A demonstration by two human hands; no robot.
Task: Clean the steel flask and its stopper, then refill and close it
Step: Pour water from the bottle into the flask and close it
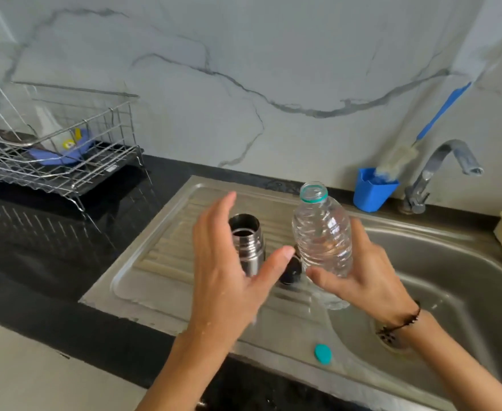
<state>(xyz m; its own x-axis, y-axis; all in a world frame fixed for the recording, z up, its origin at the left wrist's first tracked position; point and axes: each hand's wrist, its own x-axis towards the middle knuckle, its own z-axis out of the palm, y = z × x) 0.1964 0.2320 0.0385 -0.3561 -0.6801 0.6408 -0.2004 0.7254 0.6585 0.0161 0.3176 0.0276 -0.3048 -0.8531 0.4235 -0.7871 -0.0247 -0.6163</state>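
Teal bottle cap [323, 353] lies on the sink's front rim [273, 360], so the water bottle is uncapped for pouring. Right hand [362, 280] grips the clear plastic water bottle [322, 229] upright, near the flask. Left hand [229, 268] is spread, fingers straight, holding nothing, just in front of the steel flask [248, 244], likely reaching to steady it. Flask stands open on the drainboard [160, 262]; dark stopper [291, 271] sits beside it. Farther back: blue cup [372, 189] with bottle brush [398, 157], tap [442, 170], dish rack [57, 143].

A grey marble-look wall [243, 54] with dark veins rises behind a black countertop [51, 247]. A steel sink [451, 262] with a ribbed drainboard is set into it, a chrome tap [439, 170] at its back edge. A wire dish rack [60, 149] stands at the counter's back left corner.
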